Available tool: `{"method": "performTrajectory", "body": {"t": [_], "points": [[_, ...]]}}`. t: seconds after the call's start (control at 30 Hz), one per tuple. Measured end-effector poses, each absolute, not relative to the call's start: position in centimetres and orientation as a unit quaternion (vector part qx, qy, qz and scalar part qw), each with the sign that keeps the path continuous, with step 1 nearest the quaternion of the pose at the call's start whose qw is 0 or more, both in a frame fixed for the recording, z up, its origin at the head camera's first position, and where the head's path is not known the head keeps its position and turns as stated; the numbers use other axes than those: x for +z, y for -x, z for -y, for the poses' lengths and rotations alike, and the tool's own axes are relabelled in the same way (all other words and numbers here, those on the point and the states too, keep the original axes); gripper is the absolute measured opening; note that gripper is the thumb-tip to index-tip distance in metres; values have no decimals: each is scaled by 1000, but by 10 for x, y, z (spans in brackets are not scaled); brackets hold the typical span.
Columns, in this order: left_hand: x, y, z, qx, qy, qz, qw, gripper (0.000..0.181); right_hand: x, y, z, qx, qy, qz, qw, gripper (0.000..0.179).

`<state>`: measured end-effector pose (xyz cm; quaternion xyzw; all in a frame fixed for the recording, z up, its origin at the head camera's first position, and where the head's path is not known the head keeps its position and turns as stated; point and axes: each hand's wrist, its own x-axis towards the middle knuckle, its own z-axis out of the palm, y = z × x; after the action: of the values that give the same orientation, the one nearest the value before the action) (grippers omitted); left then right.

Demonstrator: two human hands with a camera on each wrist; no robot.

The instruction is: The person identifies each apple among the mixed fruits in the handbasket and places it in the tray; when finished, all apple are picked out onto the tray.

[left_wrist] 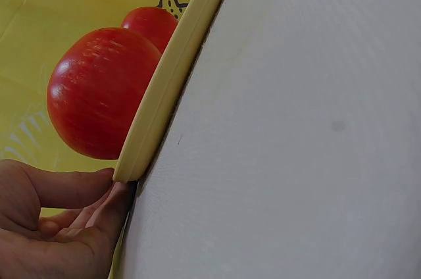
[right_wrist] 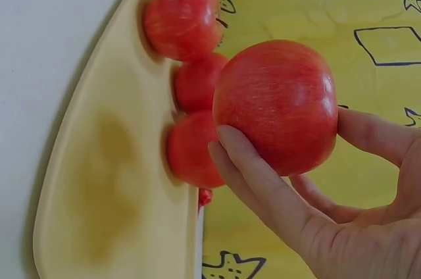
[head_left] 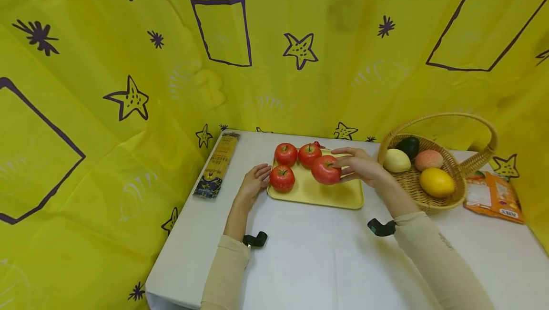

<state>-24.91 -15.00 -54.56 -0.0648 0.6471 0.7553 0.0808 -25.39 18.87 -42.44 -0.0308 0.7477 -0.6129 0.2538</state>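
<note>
A shallow yellow tray (head_left: pixel 319 199) lies on the white table, with three red apples (head_left: pixel 281 179) at its left and back. My left hand (head_left: pixel 253 183) is at the tray's left edge; in the left wrist view its thumb and fingers (left_wrist: pixel 79 187) pinch the rim near one apple (left_wrist: pixel 102 91). Over the tray's middle my right hand (head_left: pixel 362 166) holds another red apple (head_left: pixel 326 170). The right wrist view shows this apple (right_wrist: pixel 276 104) between the thumb and fingers, raised off the tray (right_wrist: pixel 141 160).
At right stands a handled wicker basket (head_left: pixel 461 188) with a yellow lemon-like fruit (head_left: pixel 436 182), a dark green fruit (head_left: pixel 408 147), a pale one and a pinkish one. An orange packet (head_left: pixel 497 198) lies beyond it. A pasta packet (head_left: pixel 218 164) lies at left. Yellow curtains (head_left: pixel 257 86) border the table.
</note>
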Motion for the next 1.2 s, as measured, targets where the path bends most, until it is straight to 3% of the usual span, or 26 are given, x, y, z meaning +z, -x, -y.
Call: {"method": "performTrajectory", "body": {"t": [0.73, 1.2], "points": [[-545, 248, 151, 757, 59, -646, 83, 74, -458, 260, -159, -616, -18, -749, 244, 83], [-545, 249, 151, 752, 59, -651, 82, 73, -476, 261, -150, -612, -40, -751, 244, 85]]}}
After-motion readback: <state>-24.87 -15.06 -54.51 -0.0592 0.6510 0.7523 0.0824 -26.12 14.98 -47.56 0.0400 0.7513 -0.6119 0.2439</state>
